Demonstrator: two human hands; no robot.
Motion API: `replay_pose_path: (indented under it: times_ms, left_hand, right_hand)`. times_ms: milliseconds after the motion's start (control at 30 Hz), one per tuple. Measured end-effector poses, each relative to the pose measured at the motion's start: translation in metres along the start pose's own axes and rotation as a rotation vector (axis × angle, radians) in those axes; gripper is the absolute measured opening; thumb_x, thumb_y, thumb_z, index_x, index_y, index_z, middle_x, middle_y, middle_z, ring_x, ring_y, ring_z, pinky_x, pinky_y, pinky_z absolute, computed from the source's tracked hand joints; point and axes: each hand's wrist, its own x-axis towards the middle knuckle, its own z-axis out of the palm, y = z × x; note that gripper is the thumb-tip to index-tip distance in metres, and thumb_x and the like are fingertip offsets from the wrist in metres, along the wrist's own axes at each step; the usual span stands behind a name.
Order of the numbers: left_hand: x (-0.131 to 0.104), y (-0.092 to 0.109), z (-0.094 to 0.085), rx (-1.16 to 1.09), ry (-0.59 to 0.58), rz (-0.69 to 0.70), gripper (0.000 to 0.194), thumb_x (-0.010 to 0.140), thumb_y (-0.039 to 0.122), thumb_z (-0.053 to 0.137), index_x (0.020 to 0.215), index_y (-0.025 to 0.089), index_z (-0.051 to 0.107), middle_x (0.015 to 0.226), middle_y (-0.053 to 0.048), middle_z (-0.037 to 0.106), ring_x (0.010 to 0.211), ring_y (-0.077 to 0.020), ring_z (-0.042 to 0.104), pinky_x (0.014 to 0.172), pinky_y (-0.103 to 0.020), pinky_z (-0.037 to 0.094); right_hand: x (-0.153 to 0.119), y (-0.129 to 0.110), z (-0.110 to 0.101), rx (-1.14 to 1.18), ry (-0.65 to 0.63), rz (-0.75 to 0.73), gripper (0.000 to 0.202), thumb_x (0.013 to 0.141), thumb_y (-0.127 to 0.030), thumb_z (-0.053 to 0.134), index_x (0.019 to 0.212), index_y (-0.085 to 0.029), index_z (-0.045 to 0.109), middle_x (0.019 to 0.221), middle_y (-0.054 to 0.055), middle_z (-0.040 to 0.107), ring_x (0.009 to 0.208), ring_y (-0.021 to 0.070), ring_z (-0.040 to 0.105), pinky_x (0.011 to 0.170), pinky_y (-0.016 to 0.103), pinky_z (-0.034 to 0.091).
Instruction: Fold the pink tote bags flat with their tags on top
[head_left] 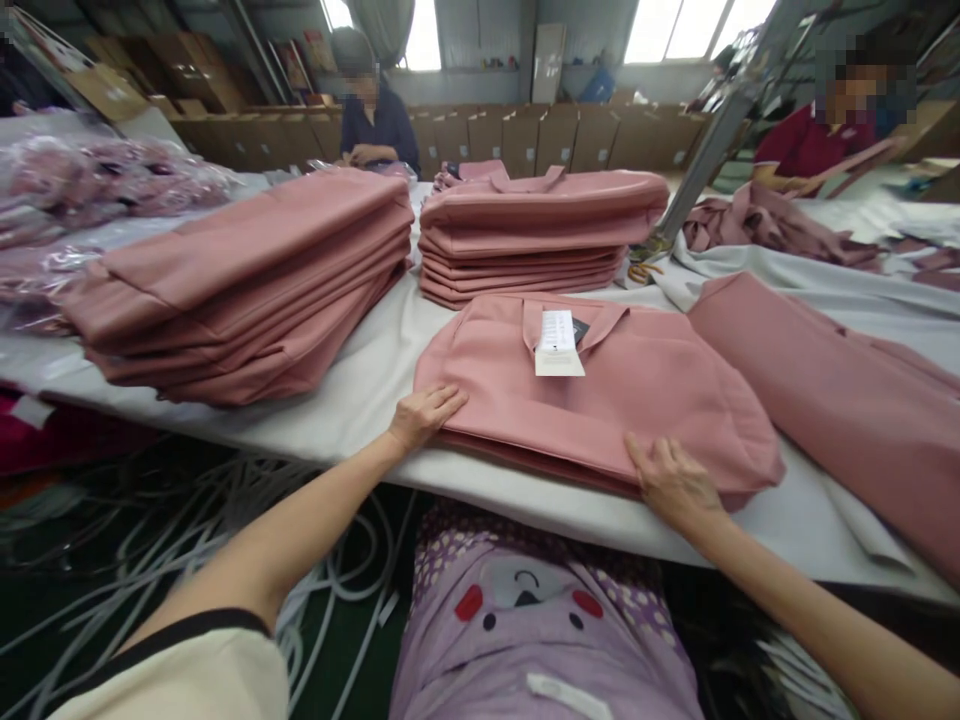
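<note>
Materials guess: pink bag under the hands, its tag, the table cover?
Pink bag: likely faux leather, smooth, faint sheen; soft creases, neat seams.
Tag: paper or card, matte white, crisp straight edges.
Table cover: probably cloth, dull pale finish; wrinkles at right.

One head-worn view, looking forward and down over the wearer's own purple garment, left hand and right hand near the lens, surface stretching away, windows distant along the top edge.
</note>
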Motion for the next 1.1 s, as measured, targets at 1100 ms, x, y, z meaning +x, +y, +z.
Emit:
replay_pose_path:
  times_ms: [1100]
  left_hand:
    - [0.127,0.147,0.014,-0.319,-0.441,0.541,0.076,0.091,0.058,0.039,0.151,0.03,0.001,0.158,-0.008,0.008,0.143,-0.0337,0.01,0.109,-0.061,0.027]
  right_hand:
    - [-0.092,0.098,0.041,0.984,0.176,0.863,0.109,0.064,-0.029,0.079,0.148,-0.001,0.016,0.146,0.027,0.032,0.136,0.0319,0.032,0.11,0.041,0.031]
